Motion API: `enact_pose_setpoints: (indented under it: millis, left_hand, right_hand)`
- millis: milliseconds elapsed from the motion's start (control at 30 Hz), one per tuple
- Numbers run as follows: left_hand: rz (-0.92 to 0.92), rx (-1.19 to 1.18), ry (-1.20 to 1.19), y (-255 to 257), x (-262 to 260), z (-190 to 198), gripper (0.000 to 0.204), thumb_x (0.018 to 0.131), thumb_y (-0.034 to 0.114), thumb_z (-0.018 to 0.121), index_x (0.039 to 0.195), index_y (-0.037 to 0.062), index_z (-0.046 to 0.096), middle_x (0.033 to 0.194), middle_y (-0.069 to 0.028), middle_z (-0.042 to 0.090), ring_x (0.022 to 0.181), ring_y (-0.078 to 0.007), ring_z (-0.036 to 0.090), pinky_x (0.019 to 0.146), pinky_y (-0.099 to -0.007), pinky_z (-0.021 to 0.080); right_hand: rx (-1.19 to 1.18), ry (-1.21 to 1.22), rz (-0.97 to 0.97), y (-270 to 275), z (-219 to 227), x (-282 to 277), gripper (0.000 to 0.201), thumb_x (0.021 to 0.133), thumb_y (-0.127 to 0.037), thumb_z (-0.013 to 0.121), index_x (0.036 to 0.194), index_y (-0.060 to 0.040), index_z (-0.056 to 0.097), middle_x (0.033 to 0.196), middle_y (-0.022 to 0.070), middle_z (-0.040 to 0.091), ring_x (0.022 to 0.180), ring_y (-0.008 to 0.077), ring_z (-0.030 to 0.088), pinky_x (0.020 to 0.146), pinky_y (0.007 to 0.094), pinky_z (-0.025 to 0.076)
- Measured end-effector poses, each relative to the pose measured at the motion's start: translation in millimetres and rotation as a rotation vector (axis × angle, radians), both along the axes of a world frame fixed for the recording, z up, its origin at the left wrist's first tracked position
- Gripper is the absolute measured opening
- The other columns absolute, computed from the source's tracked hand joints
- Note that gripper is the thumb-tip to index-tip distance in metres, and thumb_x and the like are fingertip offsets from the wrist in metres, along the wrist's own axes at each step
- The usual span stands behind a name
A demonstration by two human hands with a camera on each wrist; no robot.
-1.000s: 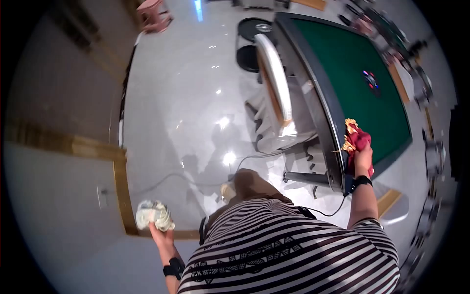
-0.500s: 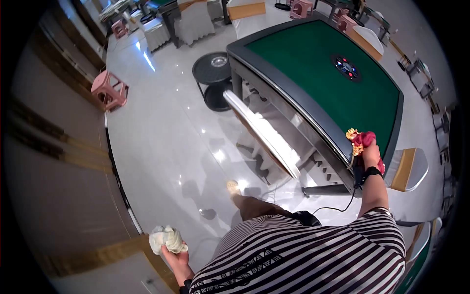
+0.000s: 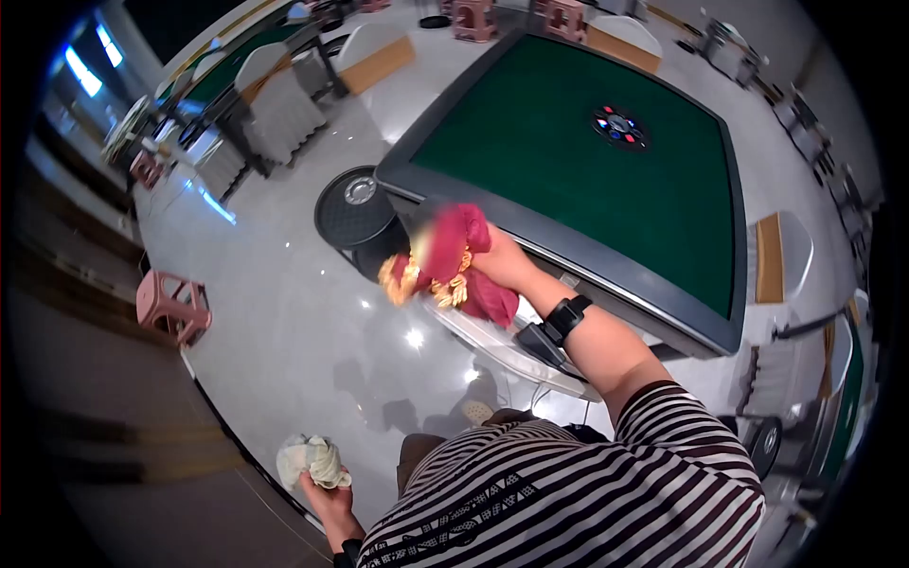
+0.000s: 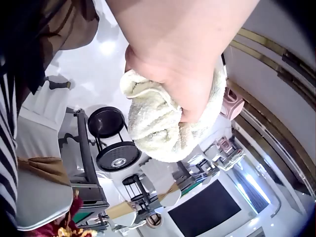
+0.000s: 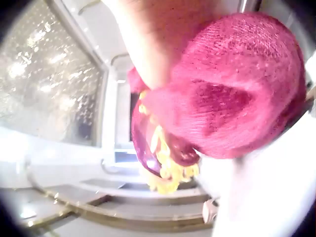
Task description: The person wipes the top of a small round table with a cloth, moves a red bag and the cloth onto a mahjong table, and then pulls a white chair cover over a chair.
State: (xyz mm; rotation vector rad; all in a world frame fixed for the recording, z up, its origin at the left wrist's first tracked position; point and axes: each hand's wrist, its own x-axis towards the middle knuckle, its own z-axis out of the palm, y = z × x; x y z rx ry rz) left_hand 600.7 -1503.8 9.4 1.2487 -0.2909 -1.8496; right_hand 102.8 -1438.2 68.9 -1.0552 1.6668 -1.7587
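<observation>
A bunched cream towel (image 4: pixel 155 126) is gripped in my left hand (image 3: pixel 327 497), held low at my left side above the floor; its thumb and fingers press into the folds. My right hand (image 3: pixel 507 260) grips a crumpled dark-red cloth (image 3: pixel 462 237) with gold leaf-like trim (image 3: pixel 402 279) hanging from it. In the right wrist view the red cloth (image 5: pixel 247 89) bulges beside the fingers, and a shiny purplish piece (image 5: pixel 145 143) shows by the gold. The cloth overlaps the white-covered chair (image 3: pixel 530 367) and the near edge of the green-topped mahjong table (image 3: pixel 568 161) in the head view.
A round black two-tier side stand (image 3: pixel 352 208) is at the table's left corner. Farther left, a pink plastic stool (image 3: pixel 173 308) stands by the wall. White-covered chairs with gold bands (image 3: pixel 781 260) stand around this table and others behind.
My right hand has carried the red cloth leftward from the table's near right edge to over the chair. The view has turned, showing more room at left. My left hand keeps hold of the towel.
</observation>
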Motion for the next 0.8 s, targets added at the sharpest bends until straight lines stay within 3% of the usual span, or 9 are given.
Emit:
enact_pose_setpoints:
  millis: [100,167,200,233,333,500,633,700,800]
  left_hand:
    - [-0.098,-0.001,-0.014,-42.5,-5.6,-1.3,0.034,0.086,0.034,0.045,0.107,0.0115,0.057,0.100,-0.0019,0.063,0.082,-0.0181,0.061,0.063,-0.0317,0.047]
    - [-0.119,0.027,-0.039,-75.6,-10.0,-5.3,0.033,0.086,0.034,0.045,0.107,0.0117,0.057,0.100,-0.0019,0.064,0.082,-0.0180,0.061,0.063,-0.0316,0.047]
    - [-0.132,0.039,-0.019,-93.0,-11.6,-8.6,0.033,0.086,0.035,0.045,0.107,0.0119,0.057,0.100,-0.0019,0.064,0.082,-0.0180,0.061,0.063,-0.0314,0.047]
    - [-0.144,0.049,0.002,-112.1,-12.8,-12.4,0.033,0.086,0.035,0.045,0.107,0.0121,0.058,0.100,-0.0019,0.064,0.082,-0.0180,0.061,0.062,-0.0313,0.047]
    - [-0.179,0.073,0.018,-178.6,-13.3,-28.7,0.035,0.086,0.037,0.046,0.109,0.0121,0.057,0.100,-0.0020,0.064,0.082,-0.0185,0.061,0.062,-0.0309,0.048]
    - [-0.283,0.086,0.088,-286.5,-10.1,-41.0,0.037,0.087,0.038,0.046,0.111,0.0116,0.055,0.100,-0.0023,0.064,0.082,-0.0185,0.062,0.062,-0.0307,0.048]
    - [-0.330,0.036,0.007,-357.6,-37.8,-42.7,0.036,0.086,0.038,0.046,0.110,0.0128,0.056,0.100,-0.0022,0.064,0.082,-0.0168,0.062,0.062,-0.0309,0.049]
    - [-0.373,0.057,0.046,-383.7,-57.2,-42.1,0.034,0.087,0.037,0.046,0.109,0.0134,0.057,0.100,-0.0012,0.064,0.082,-0.0166,0.062,0.062,-0.0310,0.048]
    - [-0.440,0.057,0.067,-406.9,-103.3,-32.0,0.032,0.087,0.034,0.046,0.108,0.0130,0.058,0.099,-0.0009,0.064,0.081,-0.0165,0.062,0.061,-0.0303,0.048]
  right_hand:
    - [-0.200,-0.294,-0.001,11.4,23.6,-10.2,0.042,0.078,-0.001,0.060,0.118,-0.0010,0.050,0.109,0.0095,0.060,0.097,0.0175,0.059,0.084,0.0303,0.047]
    - [-0.280,-0.618,-0.003,36.4,24.4,-36.0,0.041,0.081,-0.007,0.056,0.121,-0.0003,0.047,0.112,0.0137,0.059,0.100,0.0243,0.060,0.086,0.0378,0.050]
    - [-0.211,-0.740,-0.114,50.6,33.2,-42.4,0.042,0.083,-0.013,0.056,0.123,0.0001,0.045,0.115,0.0153,0.057,0.101,0.0284,0.060,0.089,0.0408,0.050]
    - [-0.258,-0.697,-0.105,55.6,15.9,-63.3,0.044,0.085,-0.016,0.055,0.124,0.0005,0.043,0.117,0.0164,0.056,0.102,0.0296,0.059,0.090,0.0418,0.049]
    - [-0.175,-0.591,-0.413,69.7,17.7,-75.3,0.036,0.084,-0.010,0.058,0.117,0.0007,0.048,0.106,0.0155,0.061,0.087,0.0255,0.065,0.076,0.0376,0.055]
    - [-0.054,-0.353,-0.843,84.8,8.8,-75.2,0.033,0.083,-0.003,0.052,0.116,-0.0017,0.050,0.103,0.0117,0.061,0.087,0.0226,0.063,0.073,0.0349,0.053]
    - [-0.027,-0.227,-1.015,118.7,-5.7,-73.5,0.034,0.082,-0.003,0.055,0.116,-0.0020,0.051,0.104,0.0107,0.061,0.089,0.0219,0.062,0.075,0.0345,0.052]
    - [-0.053,-0.321,-1.103,122.9,3.1,-59.4,0.034,0.083,-0.003,0.054,0.116,-0.0021,0.051,0.105,0.0106,0.060,0.090,0.0221,0.062,0.076,0.0344,0.052]
    - [-0.077,-0.292,-1.078,113.8,15.4,-54.1,0.033,0.082,-0.001,0.053,0.115,-0.0013,0.051,0.106,0.0106,0.060,0.093,0.0217,0.061,0.080,0.0336,0.051]
